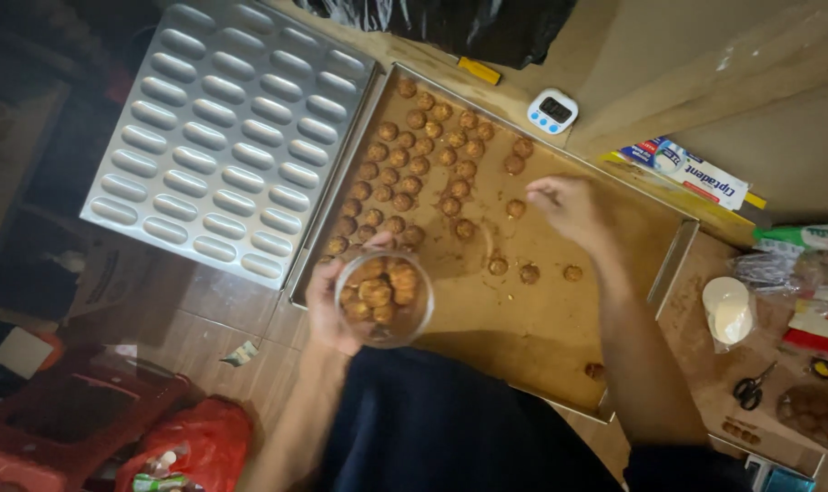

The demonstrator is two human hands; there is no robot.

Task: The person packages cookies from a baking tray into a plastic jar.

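Head view is showing the left hand (327, 314) clasping a clear jar (384, 298) half full of cookies while the right hand (567, 208), fingers pinching together, is reaching over loose cookies (515, 209) on the baking tray (541, 355), likely needing a gentle pick.

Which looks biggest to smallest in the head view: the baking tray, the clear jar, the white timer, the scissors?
1. baking tray
2. clear jar, though it is nearer the camera
3. white timer and scissors look alike

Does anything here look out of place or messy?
One cookie sits alone by the baking tray's near edge, apart from the cluster. The tray lining looks grease-stained.
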